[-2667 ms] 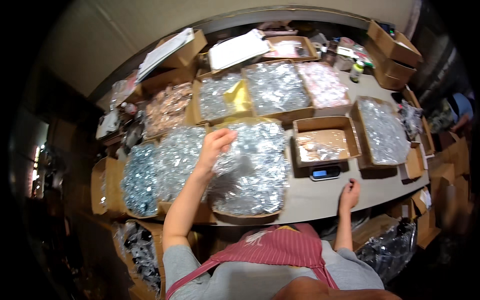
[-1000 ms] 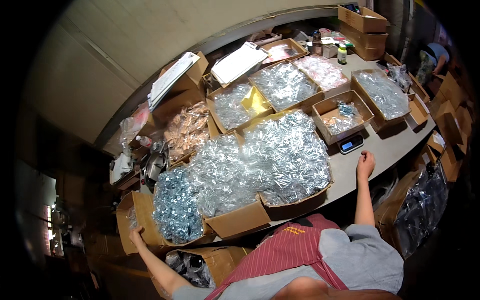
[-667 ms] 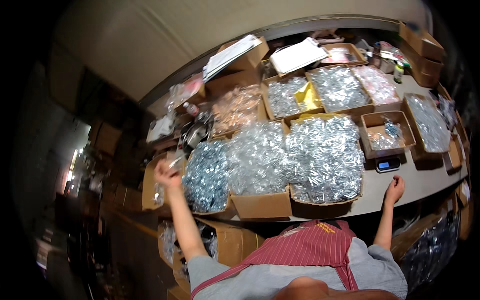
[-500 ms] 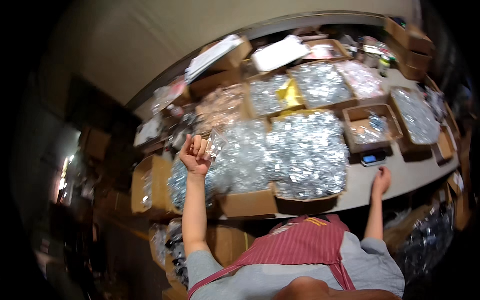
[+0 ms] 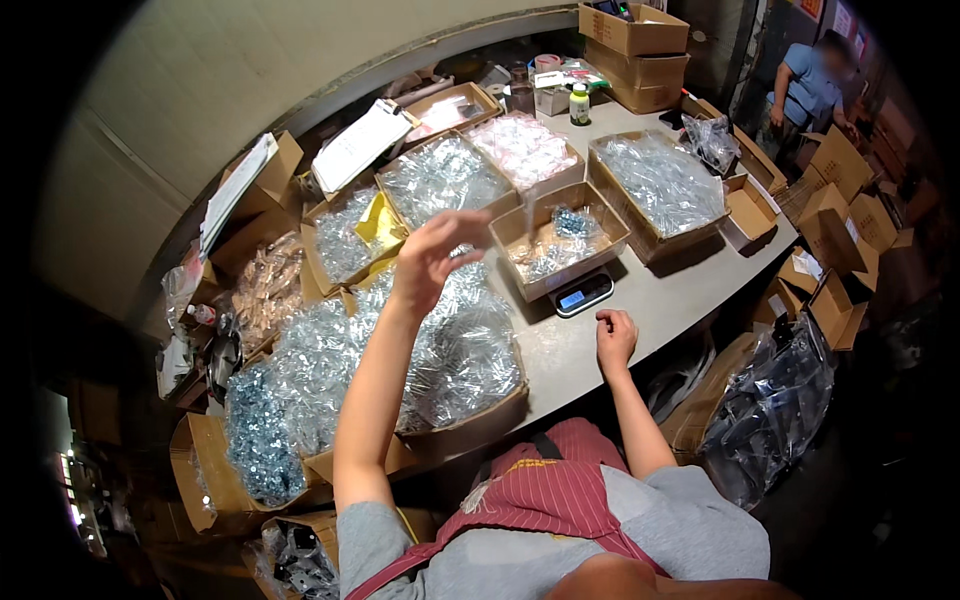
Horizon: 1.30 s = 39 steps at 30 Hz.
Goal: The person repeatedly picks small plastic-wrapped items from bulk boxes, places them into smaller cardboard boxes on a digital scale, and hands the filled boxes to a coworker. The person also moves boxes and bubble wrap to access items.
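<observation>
My left hand is raised over the cartons of clear bags, blurred, with its fingers apart and no bag visible in it. To its right, a small open carton rests on a digital scale with a lit display. Inside the carton lie clear small bags and a clump of bluish metal parts. A faint pale streak shows above the carton's left side; I cannot make out what it is. Just in front of the scale, my right hand rests at the table edge, fingers curled, nothing visible in them.
Large cartons heaped with clear bags fill the left of the table. A carton of clear bags stands right of the scale. Behind are a clipboard and a green bottle. A co-worker is at the far right.
My left hand has swung rightward toward the carton on the scale, and the small clear bag it held no longer shows in it. The view has turned right; my right hand remains by the scale.
</observation>
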Tool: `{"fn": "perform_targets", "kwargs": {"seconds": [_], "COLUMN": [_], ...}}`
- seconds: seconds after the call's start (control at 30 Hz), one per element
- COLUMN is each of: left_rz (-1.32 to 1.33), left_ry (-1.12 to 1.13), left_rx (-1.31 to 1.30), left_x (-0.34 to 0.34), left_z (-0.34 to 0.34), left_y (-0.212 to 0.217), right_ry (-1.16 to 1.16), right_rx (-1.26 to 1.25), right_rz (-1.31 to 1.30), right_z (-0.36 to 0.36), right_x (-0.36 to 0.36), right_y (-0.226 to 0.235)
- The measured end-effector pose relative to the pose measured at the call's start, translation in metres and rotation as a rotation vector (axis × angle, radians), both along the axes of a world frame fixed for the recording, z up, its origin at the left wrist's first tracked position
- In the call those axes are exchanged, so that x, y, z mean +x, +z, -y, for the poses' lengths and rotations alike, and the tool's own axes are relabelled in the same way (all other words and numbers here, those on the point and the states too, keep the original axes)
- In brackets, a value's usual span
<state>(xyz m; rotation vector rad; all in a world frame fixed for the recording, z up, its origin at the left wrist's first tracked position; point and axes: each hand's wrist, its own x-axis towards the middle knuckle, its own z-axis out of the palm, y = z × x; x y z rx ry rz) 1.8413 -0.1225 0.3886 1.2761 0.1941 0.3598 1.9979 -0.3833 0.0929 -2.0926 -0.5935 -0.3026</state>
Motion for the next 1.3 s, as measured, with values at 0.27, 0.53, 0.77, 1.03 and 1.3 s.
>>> {"fn": "perform_targets", "kwargs": {"seconds": [0.27, 0.53, 0.77, 1.03, 1.3], "left_rz": [-0.089, -0.029, 0.149, -0.297, 0.035], "left_ry": [0.449, 1.208, 1.417, 1.112, 1.467], "left_rx": [-0.334, -0.558, -0.887, -0.106, -0.366], "left_x": [-0.200, -0.426, -0.504, -0.577, -0.684], "left_z": [0.029, 0.179, 0.297, 0.342, 0.419], "left_y": [-0.071, -0.108, -0.178, -0.125, -0.103], "right_ry": [0.143, 0.601, 1.282, 1.922, 2.158], "right_rx": [-0.084, -0.030, -0.160, 0.111, -0.174], "right_rz": [-0.026, -0.264, -0.237, -0.224, 0.107], "right_z": [-0.005, 0.019, -0.015, -0.101, -0.143], "right_x": [-0.010, -0.062, -0.250, -0.530, -0.770], "right_y": [0.014, 0.019, 0.008, 0.155, 0.185]}}
